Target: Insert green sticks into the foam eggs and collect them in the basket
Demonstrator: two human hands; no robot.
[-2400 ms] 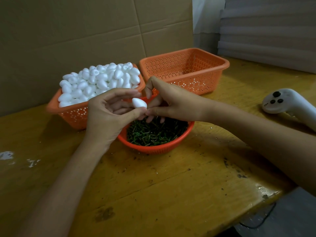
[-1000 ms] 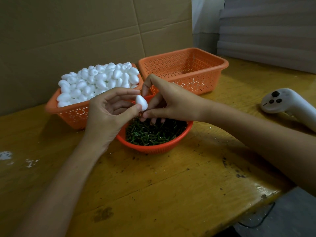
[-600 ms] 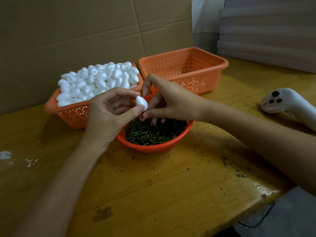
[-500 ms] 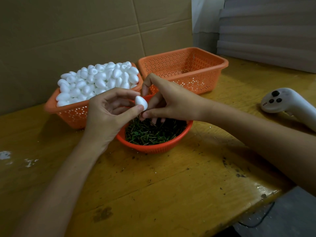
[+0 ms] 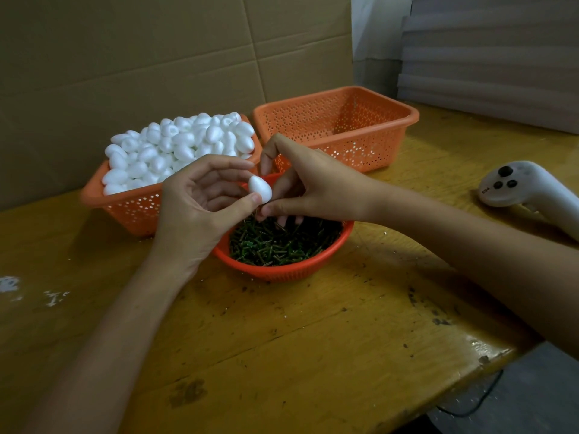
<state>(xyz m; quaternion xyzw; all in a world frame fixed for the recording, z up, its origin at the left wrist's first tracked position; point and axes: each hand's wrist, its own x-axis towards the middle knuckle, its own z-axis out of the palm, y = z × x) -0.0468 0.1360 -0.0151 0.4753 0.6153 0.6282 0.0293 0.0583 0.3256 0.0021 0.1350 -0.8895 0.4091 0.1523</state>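
We see the left hand (image 5: 200, 208) raised over the near-left rim of the round orange basket (image 5: 282, 272). Its palm is turned toward us, and it pinches one white foam egg (image 5: 260, 189) btwn thumb tip and fingertips. The egg sits a bit tilted.

The right hand (image 5: 313, 189) comes in from the right and meets it. Thumb and a finger are pinched together right at the egg's lower end, w/ a thin dark stick (image 5: 256, 212) just showing there (too small for us to tell how far it sits in the foam). The index finger is lifted and bent; the other fingers curl down toward the basket.

That round basket holds a heap of green sticks (image 5: 282, 242) and sits near the middle of the yellowish wooden table (image 5: 313, 339). Behind it on the left, a rectangular orange basket (image 5: 131, 211) is heaped w/ white foam eggs (image 5: 181, 142). Behind on the right stands a second rectangular orange basket (image 5: 360, 142), its perforated walls and floor in view and its corner just beside the egg-filled one.

A white handheld controller (image 5: 517, 186) w/ dark buttons lies on the table at far right, well apart from the baskets. Cardboard sheets (image 5: 156, 57) form the bkgd, w/ stacked white foam sheets (image 5: 488, 57) at rear right. A few white crumbs (image 5: 9, 283) dot the table's left edge.
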